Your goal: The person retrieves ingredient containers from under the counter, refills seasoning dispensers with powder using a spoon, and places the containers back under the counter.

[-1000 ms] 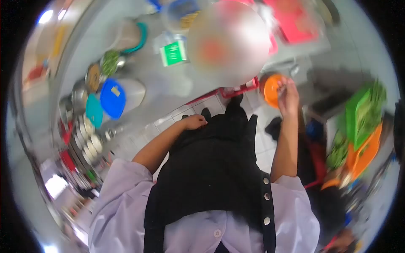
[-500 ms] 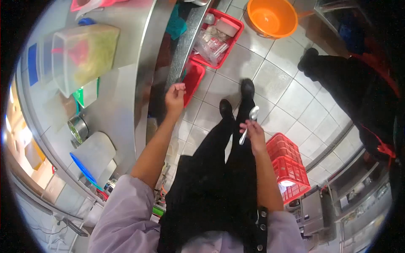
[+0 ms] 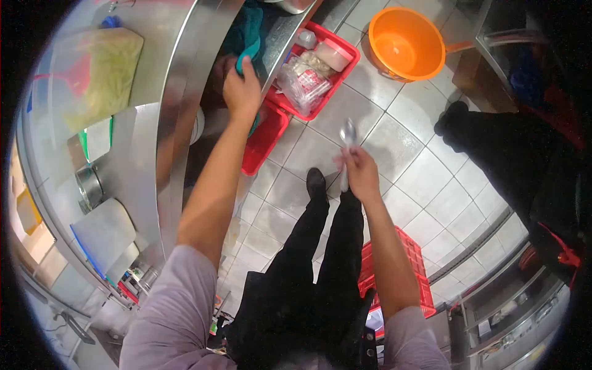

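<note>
My left hand [image 3: 242, 89] is at the shelf below the steel counter, its fingers closed on the edge of a teal cloth [image 3: 251, 38]. Part of the cloth hangs down behind my wrist. My right hand [image 3: 361, 172] grips a metal spoon [image 3: 348, 132] by the handle, out over the tiled floor, with the bowl of the spoon pointing away from me.
Beside the shelf on the floor stand a red tray of packets and tubs [image 3: 324, 108] and a second red bin [image 3: 265, 139]. Farther off is an orange basin [image 3: 407, 44]. A red crate [image 3: 401, 259] is near my right arm. Another person [image 3: 518, 154] stands at right.
My left hand has reached forward to the shelf and taken hold of the teal cloth. My right hand has moved forward with the spoon. I have stepped toward the trays.
</note>
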The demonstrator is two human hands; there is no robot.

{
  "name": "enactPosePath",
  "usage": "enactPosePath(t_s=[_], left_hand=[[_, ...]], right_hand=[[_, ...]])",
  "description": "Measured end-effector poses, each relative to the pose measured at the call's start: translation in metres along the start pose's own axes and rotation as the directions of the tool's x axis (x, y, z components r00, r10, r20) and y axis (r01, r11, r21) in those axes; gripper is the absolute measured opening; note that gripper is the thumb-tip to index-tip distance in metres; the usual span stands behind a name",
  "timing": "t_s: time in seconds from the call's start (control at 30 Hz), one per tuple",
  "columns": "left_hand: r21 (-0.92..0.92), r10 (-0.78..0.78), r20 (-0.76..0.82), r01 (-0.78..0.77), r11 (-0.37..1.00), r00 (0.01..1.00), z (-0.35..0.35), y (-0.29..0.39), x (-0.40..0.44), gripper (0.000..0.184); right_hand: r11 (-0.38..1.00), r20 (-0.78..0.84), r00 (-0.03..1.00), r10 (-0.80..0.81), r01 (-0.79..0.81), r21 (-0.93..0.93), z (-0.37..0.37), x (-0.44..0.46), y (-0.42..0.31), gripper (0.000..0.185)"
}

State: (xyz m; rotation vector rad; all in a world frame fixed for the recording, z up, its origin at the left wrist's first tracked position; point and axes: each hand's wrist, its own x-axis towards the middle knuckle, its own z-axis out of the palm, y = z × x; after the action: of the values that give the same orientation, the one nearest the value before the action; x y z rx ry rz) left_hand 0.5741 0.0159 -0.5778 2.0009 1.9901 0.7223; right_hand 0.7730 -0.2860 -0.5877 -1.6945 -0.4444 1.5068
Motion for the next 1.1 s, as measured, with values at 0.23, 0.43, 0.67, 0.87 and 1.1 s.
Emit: enactPosePath(t_s=[0.23,0.43,0.67,0.87,1.1], left_hand=[[-0.676,-0.359,0.465,0.586,0.447,0.809,-0.077,0.035,-0.025,0.052],[-0.734,-0.014,0.661,0.644,-0.215,0.75,-0.057,-0.003,-0.025,0.046],[-0.686,-0.054,0.71,0.671,-0.282,0.702,0.009,-0.066,-0.053,0.041],[-0.009,0.027,-0.035,-0.027,1.0,0.999,-0.02,-0.078,-0.043,0.034],[-0.33,0.203,0.312,-0.094,0.939,0.928,-0.116,0.04,-0.07,0.029]], right_hand=[[0.852,0.046,0.878,-0.476,0.474,-0.221,0.113,0.128,-0.156,0.027],[0.818,0.065,0.856,-0.512,0.51,-0.267,0.167,0.153,-0.168,0.028],[0.951,0.24,0.937,-0.255,0.199,0.236,0.179,0.157,-0.179,0.025],[0.854,0.054,0.873,-0.485,0.486,-0.186,0.13,0.127,-0.198,0.029],[0.951,-0.134,0.967,-0.219,0.242,0.191,0.126,0.035,-0.165,0.028]])
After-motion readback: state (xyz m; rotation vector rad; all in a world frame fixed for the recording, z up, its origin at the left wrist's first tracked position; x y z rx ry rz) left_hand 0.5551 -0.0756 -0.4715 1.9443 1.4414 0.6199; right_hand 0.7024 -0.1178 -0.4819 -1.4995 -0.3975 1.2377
